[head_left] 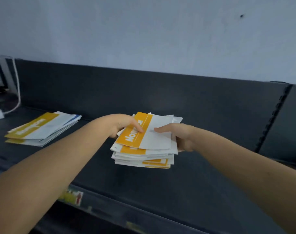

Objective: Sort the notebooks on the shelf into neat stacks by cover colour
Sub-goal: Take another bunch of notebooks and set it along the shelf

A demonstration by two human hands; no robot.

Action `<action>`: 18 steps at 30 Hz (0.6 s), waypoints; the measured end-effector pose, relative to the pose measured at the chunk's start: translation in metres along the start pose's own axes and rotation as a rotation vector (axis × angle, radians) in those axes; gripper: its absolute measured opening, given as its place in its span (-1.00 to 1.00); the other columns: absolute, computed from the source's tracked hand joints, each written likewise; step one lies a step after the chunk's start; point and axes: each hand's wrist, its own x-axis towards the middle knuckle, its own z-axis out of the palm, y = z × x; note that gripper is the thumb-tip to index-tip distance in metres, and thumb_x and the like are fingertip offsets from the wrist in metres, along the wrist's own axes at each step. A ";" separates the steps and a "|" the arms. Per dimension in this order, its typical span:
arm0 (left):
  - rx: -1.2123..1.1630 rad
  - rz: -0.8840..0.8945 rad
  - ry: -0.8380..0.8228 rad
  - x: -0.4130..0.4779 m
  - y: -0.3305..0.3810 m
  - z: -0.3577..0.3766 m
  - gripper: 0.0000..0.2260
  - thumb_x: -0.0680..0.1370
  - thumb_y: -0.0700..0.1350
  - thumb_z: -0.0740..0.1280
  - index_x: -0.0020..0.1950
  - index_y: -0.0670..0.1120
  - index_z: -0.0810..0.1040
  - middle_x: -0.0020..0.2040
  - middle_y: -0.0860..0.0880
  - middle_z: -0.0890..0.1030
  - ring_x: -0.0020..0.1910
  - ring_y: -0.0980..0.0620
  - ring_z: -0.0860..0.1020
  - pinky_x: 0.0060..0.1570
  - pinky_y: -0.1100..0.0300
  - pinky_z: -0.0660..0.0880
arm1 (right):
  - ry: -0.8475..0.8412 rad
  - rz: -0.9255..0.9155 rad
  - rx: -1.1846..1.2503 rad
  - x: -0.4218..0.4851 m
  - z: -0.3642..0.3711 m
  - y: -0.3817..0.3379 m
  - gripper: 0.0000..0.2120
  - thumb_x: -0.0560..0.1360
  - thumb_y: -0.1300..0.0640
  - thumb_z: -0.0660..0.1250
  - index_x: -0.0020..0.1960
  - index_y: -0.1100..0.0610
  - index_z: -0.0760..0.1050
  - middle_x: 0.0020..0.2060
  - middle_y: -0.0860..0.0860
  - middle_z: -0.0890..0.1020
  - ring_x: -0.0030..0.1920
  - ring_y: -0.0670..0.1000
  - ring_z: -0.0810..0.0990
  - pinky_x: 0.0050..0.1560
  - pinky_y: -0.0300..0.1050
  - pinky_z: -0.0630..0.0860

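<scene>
Notebook stack [144, 150] gripped at sides by left fingers [137, 127], right fingers [162, 129]; dark shelf [203, 174], pale blue wall [144, 31]

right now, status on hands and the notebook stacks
Left hand and right hand both grip the top notebook atop the middle stack. Second stack lies left on the shelf. Nothing blocking.

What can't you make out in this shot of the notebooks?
All head view:
Lower covers of the middle stack: hidden under the top notebook.
Fingers of left hand and right hand: hidden beneath that notebook.
Title on the left stack: blurred.
Shelf-edge label: blurred.
White cable: cut by left edge.
</scene>
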 end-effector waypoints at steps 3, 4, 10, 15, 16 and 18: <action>0.000 0.002 0.070 0.009 -0.015 -0.046 -0.57 0.39 -0.18 0.52 0.23 -0.17 0.56 0.05 -0.19 0.69 0.03 -0.19 0.67 0.11 -0.14 0.56 | 0.018 0.003 -0.023 0.028 0.044 -0.018 -0.50 0.40 0.10 0.49 0.28 0.12 0.43 0.12 0.11 0.60 0.04 0.16 0.62 -0.11 0.08 0.62; -0.003 0.012 0.088 0.013 -0.022 -0.060 -0.60 0.41 -0.18 0.52 0.21 -0.17 0.56 0.04 -0.19 0.69 0.02 -0.18 0.67 0.09 -0.13 0.57 | 0.043 0.004 -0.038 0.038 0.059 -0.025 -0.50 0.40 0.09 0.49 0.28 0.12 0.42 0.13 0.11 0.57 0.03 0.16 0.60 -0.07 0.10 0.61; 0.135 0.084 0.190 0.043 -0.061 -0.158 -0.70 0.40 -0.17 0.54 0.06 -0.14 0.54 -0.03 -0.14 0.68 -0.10 -0.10 0.67 -0.10 0.00 0.61 | 0.115 0.045 -0.045 0.093 0.159 -0.052 -0.73 0.43 0.21 0.47 0.05 0.17 0.44 -0.05 0.12 0.58 -0.12 0.13 0.59 -0.08 0.11 0.56; 0.267 0.169 0.182 0.055 -0.090 -0.225 -0.70 0.41 -0.17 0.52 0.10 -0.17 0.61 -0.05 -0.11 0.69 -0.13 -0.06 0.67 -0.16 0.12 0.61 | 0.204 0.087 -0.085 0.136 0.238 -0.067 -0.57 0.38 0.20 0.49 0.19 0.20 0.44 0.07 0.14 0.60 0.05 0.17 0.61 0.09 0.09 0.57; 0.292 0.179 0.171 0.058 -0.094 -0.235 -0.69 0.40 -0.17 0.52 0.12 -0.18 0.61 -0.03 -0.11 0.69 -0.10 -0.07 0.67 -0.09 0.09 0.62 | 0.224 0.102 -0.101 0.142 0.248 -0.068 -0.48 0.33 0.16 0.52 0.23 0.19 0.42 0.08 0.13 0.60 0.05 0.17 0.61 0.10 0.10 0.57; 0.340 0.195 0.139 0.061 -0.099 -0.247 -0.63 0.38 -0.13 0.54 0.14 -0.16 0.59 0.00 -0.11 0.68 -0.07 -0.08 0.68 0.01 0.04 0.62 | 0.271 0.124 -0.144 0.149 0.263 -0.070 -0.34 0.26 0.11 0.53 0.29 0.17 0.37 0.10 0.12 0.58 0.04 0.18 0.60 0.06 0.11 0.58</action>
